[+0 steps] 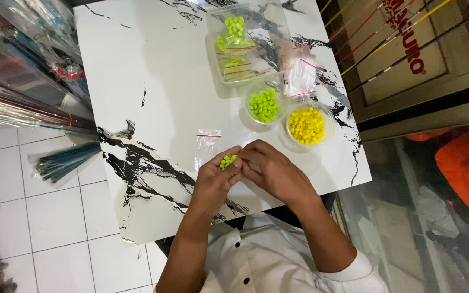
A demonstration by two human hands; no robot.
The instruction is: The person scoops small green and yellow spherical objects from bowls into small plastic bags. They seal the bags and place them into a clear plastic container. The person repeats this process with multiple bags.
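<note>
Over marble table (153,81): left hand (215,182) cups green beads (228,160), right hand (272,168) pinching at them. Empty bag (208,142) waits; filled bags in tray (221,73); bowls still full.

Marbled white table (153,81), tiled floor (55,217)

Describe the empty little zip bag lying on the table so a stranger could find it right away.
Start at the white marble-patterned table and find the two hands joined near its front edge. Just beyond the left hand lies a small clear bag, flat and alone. Unlike the filled bags in the clear tray, it is empty, with a red strip across its top.
</note>
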